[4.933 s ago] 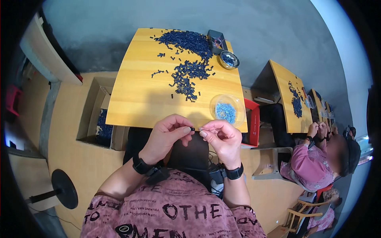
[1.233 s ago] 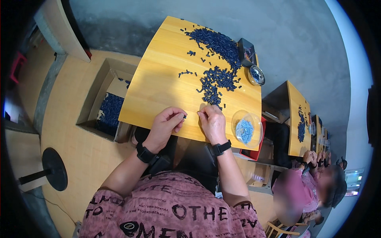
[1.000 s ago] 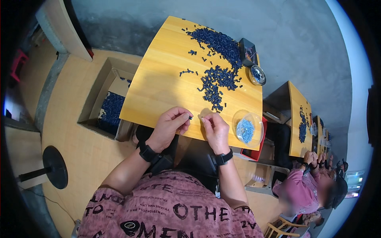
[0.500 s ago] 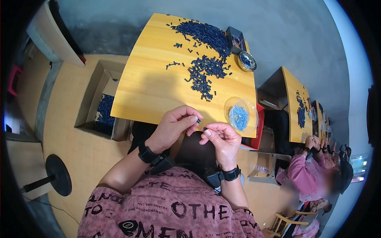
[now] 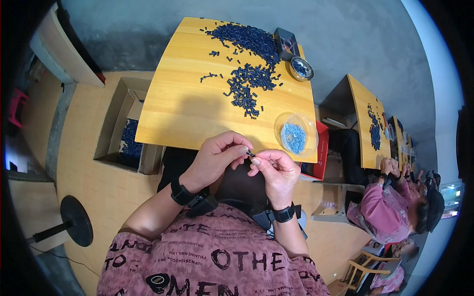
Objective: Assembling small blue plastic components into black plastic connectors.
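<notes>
My left hand (image 5: 223,152) and my right hand (image 5: 276,170) are brought together just off the table's near edge. Each one pinches a small black plastic piece (image 5: 250,154) between thumb and forefinger. The two pieces now meet end to end, though whether they are joined cannot be made out. Beyond them, on the yellow wooden table (image 5: 177,108), lies a big heap of small dark cylindrical pieces (image 5: 247,42), with a looser cluster (image 5: 245,91) on the near side. A round clear tub (image 5: 313,132) of tiny light-blue parts (image 5: 295,139) stands by my right hand.
At the table's far right are a black box (image 5: 281,35) and a metal bowl (image 5: 295,74). A red box (image 5: 322,143) sits below the right edge. On the floor at left stands a cardboard box (image 5: 104,140) holding dark pieces. Co-workers (image 5: 382,212) sit at further tables on the right.
My hands have closed the small gap between them, so the two black pieces now touch. The view has shifted slightly.
</notes>
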A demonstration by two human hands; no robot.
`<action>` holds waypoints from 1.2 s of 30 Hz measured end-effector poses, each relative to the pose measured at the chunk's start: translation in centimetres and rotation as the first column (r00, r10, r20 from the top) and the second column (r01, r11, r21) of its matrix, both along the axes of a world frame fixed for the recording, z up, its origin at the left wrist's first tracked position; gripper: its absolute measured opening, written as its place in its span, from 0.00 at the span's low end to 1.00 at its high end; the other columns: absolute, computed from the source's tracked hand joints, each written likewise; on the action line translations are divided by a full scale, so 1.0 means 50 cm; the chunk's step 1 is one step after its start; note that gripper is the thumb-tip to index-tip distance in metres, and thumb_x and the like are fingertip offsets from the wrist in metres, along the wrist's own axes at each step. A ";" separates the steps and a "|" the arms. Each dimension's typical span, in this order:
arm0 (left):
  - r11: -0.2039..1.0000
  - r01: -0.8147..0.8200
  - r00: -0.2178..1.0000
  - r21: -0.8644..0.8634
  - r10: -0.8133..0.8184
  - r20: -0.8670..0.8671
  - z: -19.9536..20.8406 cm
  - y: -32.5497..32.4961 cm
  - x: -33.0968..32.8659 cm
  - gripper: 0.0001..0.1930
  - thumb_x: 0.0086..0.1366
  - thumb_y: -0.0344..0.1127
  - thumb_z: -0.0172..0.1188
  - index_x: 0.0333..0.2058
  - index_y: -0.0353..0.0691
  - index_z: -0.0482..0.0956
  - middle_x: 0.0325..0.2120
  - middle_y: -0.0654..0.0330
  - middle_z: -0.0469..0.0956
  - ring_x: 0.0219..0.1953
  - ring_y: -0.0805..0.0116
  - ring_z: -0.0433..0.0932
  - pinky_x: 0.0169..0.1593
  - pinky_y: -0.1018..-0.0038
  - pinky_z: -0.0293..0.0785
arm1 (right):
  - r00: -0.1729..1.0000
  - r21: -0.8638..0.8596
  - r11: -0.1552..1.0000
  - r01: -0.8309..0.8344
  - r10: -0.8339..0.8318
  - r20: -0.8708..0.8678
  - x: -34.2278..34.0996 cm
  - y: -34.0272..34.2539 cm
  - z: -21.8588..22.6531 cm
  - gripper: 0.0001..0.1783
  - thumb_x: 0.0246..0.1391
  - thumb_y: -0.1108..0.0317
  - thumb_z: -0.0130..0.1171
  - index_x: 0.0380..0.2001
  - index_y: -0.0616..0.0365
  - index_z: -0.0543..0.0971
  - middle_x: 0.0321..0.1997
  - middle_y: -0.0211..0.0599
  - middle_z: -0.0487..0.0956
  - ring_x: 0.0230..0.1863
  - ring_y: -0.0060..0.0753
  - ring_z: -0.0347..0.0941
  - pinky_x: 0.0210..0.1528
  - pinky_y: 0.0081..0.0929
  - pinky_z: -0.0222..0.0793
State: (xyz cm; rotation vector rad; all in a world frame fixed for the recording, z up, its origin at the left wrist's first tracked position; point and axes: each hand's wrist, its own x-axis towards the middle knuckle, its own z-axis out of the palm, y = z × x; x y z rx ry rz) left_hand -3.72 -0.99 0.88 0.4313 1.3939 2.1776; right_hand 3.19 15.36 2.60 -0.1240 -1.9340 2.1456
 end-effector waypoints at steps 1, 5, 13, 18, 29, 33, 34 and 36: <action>1.000 -0.006 1.000 -0.012 0.006 -0.012 0.001 0.001 0.001 0.06 0.71 0.30 0.54 0.41 0.36 0.78 0.29 0.67 0.76 0.30 0.81 0.74 0.35 0.83 0.72 | 1.000 -0.001 1.000 0.002 -0.002 0.001 0.001 0.000 -0.001 0.07 0.54 0.84 0.63 0.36 0.68 0.79 0.33 0.43 0.82 0.27 0.27 0.79 0.32 0.25 0.79; 0.997 -0.034 0.997 -0.070 0.029 -0.069 -0.002 0.002 0.002 0.05 0.70 0.28 0.55 0.40 0.36 0.79 0.29 0.67 0.76 0.30 0.81 0.74 0.33 0.83 0.71 | 1.000 0.007 1.000 0.011 -0.011 -0.011 0.002 -0.005 -0.006 0.05 0.56 0.83 0.62 0.37 0.69 0.79 0.31 0.38 0.82 0.27 0.22 0.78 0.31 0.21 0.78; 0.992 -0.108 0.978 -0.057 0.096 -0.183 -0.007 0.000 0.003 0.04 0.67 0.24 0.57 0.37 0.34 0.80 0.29 0.65 0.76 0.28 0.79 0.74 0.32 0.82 0.71 | 0.995 -0.174 0.984 0.029 -0.011 0.100 0.001 -0.019 -0.021 0.03 0.56 0.80 0.62 0.35 0.67 0.78 0.32 0.44 0.82 0.25 0.28 0.78 0.27 0.24 0.78; 0.990 -0.115 0.974 -0.084 0.096 -0.206 -0.014 0.001 0.000 0.04 0.66 0.22 0.58 0.36 0.34 0.81 0.29 0.64 0.76 0.29 0.79 0.74 0.32 0.81 0.71 | 0.992 -0.209 0.977 0.053 -0.027 0.125 -0.002 -0.030 -0.024 0.02 0.57 0.80 0.61 0.34 0.66 0.78 0.31 0.44 0.83 0.25 0.27 0.79 0.23 0.23 0.78; 0.984 -0.166 0.956 -0.063 0.145 -0.253 -0.008 0.003 -0.013 0.09 0.68 0.24 0.56 0.43 0.35 0.83 0.31 0.65 0.77 0.32 0.78 0.75 0.38 0.82 0.71 | 0.998 -0.362 0.932 0.004 0.022 0.066 -0.028 -0.026 -0.038 0.06 0.58 0.79 0.60 0.38 0.62 0.74 0.32 0.44 0.82 0.28 0.28 0.79 0.29 0.27 0.81; 0.987 -0.163 0.971 -0.002 0.160 -0.177 -0.012 0.005 -0.012 0.10 0.68 0.24 0.55 0.44 0.35 0.83 0.35 0.64 0.78 0.35 0.77 0.76 0.41 0.82 0.72 | 0.999 -0.328 0.945 0.011 0.004 0.045 -0.029 -0.033 -0.048 0.05 0.59 0.79 0.60 0.38 0.63 0.75 0.33 0.44 0.82 0.31 0.30 0.81 0.32 0.29 0.82; 0.990 -0.144 0.983 0.004 0.144 -0.116 -0.009 0.004 -0.010 0.10 0.68 0.24 0.55 0.44 0.34 0.83 0.36 0.63 0.79 0.36 0.77 0.77 0.42 0.81 0.73 | 0.999 -0.328 0.945 0.011 0.004 0.045 -0.029 -0.033 -0.051 0.05 0.59 0.79 0.60 0.38 0.63 0.75 0.33 0.44 0.82 0.31 0.30 0.81 0.32 0.29 0.82; 0.992 -0.127 0.990 0.011 0.127 -0.056 -0.009 0.003 -0.010 0.10 0.68 0.24 0.55 0.44 0.34 0.83 0.37 0.62 0.80 0.37 0.76 0.78 0.43 0.81 0.74 | 1.000 -0.331 0.943 0.011 -0.001 0.030 -0.029 -0.032 -0.054 0.06 0.59 0.80 0.59 0.39 0.64 0.75 0.35 0.44 0.82 0.33 0.32 0.81 0.35 0.30 0.83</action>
